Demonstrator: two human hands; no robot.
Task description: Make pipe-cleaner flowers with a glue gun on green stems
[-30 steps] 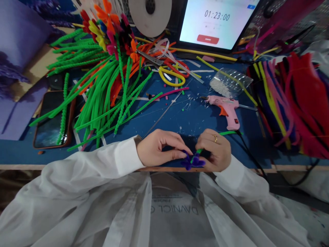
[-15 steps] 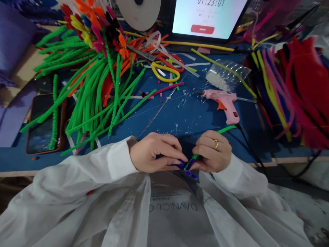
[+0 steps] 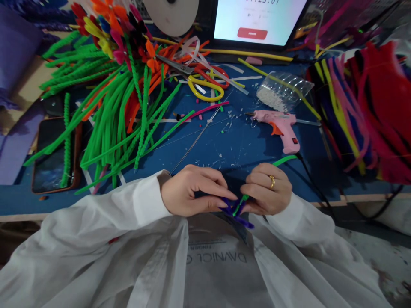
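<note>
My left hand [image 3: 199, 190] pinches a purple pipe-cleaner flower [image 3: 244, 223] between thumb and fingertips, close to the table's front edge. Its petals are partly covered by the fingers. My right hand [image 3: 269, 189], with a gold ring on it, is closed around a green pipe cleaner [image 3: 285, 160]. One end of this stem sticks out beyond the hand at upper right; the other meets the purple flower between both hands. Just above the right hand lies a pink hot glue gun [image 3: 278, 127] on its side.
Green pipe cleaners [image 3: 109, 124] and finished flowers [image 3: 111, 17] spread at left, over a phone [image 3: 51, 154]. Yellow-and-red-handled scissors [image 3: 205, 87] lie mid-table. A clear plastic piece [image 3: 282, 92] with white bits, bundled pipe cleaners [image 3: 382, 115] and a lit tablet [image 3: 260, 21] stand beyond.
The purple flower has turned slightly, and one petal now reaches further right below the stem. Both hands keep nearly the same place and grip.
</note>
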